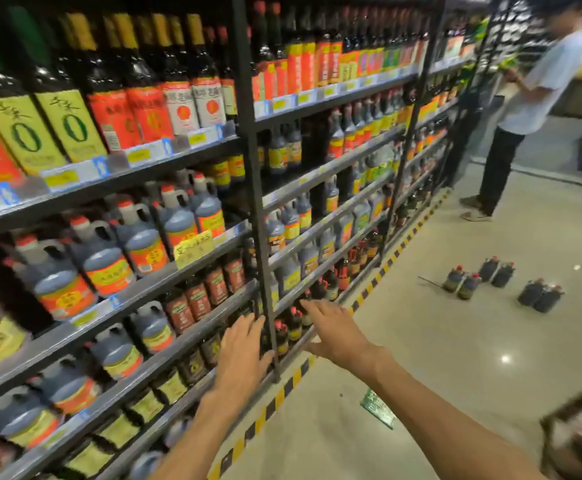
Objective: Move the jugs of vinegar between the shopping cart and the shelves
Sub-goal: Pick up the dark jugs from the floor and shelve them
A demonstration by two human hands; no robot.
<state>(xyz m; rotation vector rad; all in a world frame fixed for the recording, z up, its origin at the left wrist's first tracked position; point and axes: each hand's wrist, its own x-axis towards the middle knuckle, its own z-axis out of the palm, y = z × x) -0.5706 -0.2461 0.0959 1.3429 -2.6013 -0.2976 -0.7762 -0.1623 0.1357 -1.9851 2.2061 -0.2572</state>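
Dark vinegar jugs with red caps and orange or yellow labels [107, 261] fill the grey shelves [116, 299] on my left. Small dark bottles [288, 329] stand on the lowest shelf near the black upright post [265, 258]. My left hand [243, 355] reaches toward that low shelf with fingers straight, holding nothing. My right hand [334, 332] stretches out beside it, palm down, fingers spread and empty, just short of the small bottles. A corner of the shopping cart [575, 431] shows at the lower right.
Several shrink-wrapped packs of dark jugs [497, 271] stand on the shiny floor ahead. A person in a white shirt [525, 109] stands at the aisle's far end. A green paper [378, 408] lies on the floor. Yellow-black tape [369, 292] lines the shelf base.
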